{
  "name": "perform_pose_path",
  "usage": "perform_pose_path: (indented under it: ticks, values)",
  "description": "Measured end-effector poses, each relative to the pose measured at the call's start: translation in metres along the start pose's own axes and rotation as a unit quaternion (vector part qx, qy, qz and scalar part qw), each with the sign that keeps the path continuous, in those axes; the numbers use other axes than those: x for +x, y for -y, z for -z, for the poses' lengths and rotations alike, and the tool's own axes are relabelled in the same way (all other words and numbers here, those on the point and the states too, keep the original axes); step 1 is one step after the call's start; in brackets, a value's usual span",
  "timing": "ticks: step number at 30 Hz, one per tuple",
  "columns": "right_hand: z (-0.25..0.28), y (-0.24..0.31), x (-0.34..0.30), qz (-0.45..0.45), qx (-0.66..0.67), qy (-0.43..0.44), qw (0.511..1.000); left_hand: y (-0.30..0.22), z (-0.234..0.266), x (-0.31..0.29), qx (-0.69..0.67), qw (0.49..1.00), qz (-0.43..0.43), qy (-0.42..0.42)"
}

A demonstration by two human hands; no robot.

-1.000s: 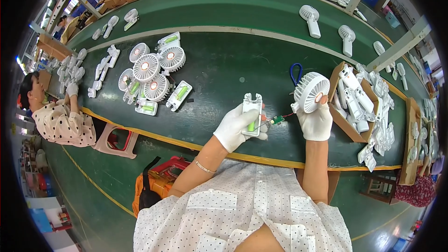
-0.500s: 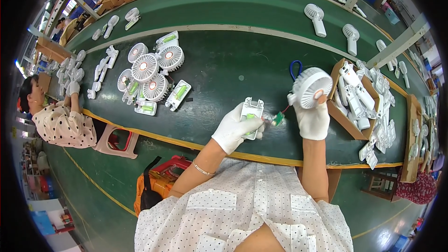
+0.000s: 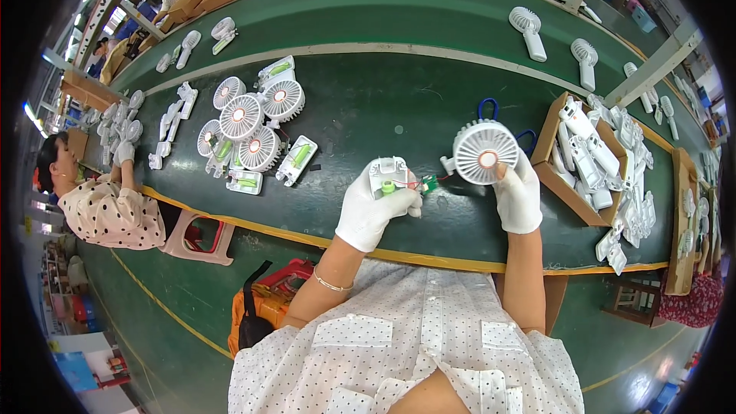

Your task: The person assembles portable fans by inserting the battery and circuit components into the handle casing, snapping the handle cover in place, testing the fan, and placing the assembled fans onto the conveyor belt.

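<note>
My gloved left hand (image 3: 372, 211) is closed round a white fan handle shell (image 3: 389, 167) with a green battery cell inside. Red wires run from it to a small green circuit board (image 3: 429, 183) hanging between my hands. In my gloved right hand (image 3: 520, 198) is a white round fan head (image 3: 485, 152), its grille and orange-ringed centre turned up, gripped at its right edge. A wire joins the board toward the fan head. Behind it a blue cord loop (image 3: 487, 110) lies on the green bench.
Left on the bench (image 3: 368, 100) sit several fan heads (image 3: 241, 116) with opened handles. A cardboard box (image 3: 547, 155) of white shells stands at right, more shells (image 3: 630, 211) beside it. Finished-looking fans (image 3: 526, 31) lie on the far belt. A co-worker (image 3: 107, 199) sits at left.
The fan head in my right hand has moved left and lower, its grille turned more toward me. My left hand has shifted slightly left with the shell.
</note>
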State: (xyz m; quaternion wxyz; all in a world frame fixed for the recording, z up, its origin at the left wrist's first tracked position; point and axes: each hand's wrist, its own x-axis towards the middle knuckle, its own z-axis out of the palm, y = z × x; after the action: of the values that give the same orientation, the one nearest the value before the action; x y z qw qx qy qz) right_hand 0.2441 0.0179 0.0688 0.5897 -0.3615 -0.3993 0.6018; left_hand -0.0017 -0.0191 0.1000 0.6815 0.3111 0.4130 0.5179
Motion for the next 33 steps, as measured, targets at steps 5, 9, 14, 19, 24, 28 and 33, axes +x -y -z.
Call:
perform_pose_path:
  ticks: [5, 9, 14, 19, 24, 28, 33]
  values:
    - [-0.009, 0.007, -0.009, 0.077, -0.174, -0.039, 0.981, -0.023, -0.001, -0.004, 0.124, 0.99, -0.068, -0.028]
    - [-0.032, 0.025, -0.012, 0.191, -0.39, 0.12, 0.893, -0.033, 0.008, -0.004, 0.124, 0.991, -0.043, 0.017]
    - [-0.063, 0.008, 0.002, 0.254, -0.467, 0.236, 0.814, -0.039, 0.014, 0.005, 0.113, 0.985, -0.045, 0.122]
    - [-0.065, 0.003, -0.004, 0.255, -0.412, 0.229, 0.844, -0.041, 0.023, 0.005, 0.15, 0.977, -0.098, 0.112]
    - [-0.062, 0.001, -0.006, 0.347, -0.402, 0.091, 0.843, -0.038, 0.018, -0.002, 0.172, 0.983, -0.038, 0.05]
    - [-0.061, 0.003, -0.01, 0.371, -0.375, 0.055, 0.848, -0.029, 0.009, -0.007, 0.16, 0.987, -0.005, 0.029]
    - [-0.053, -0.002, -0.017, 0.244, -0.338, 0.059, 0.907, -0.028, -0.008, -0.011, 0.272, 0.961, -0.038, 0.019]
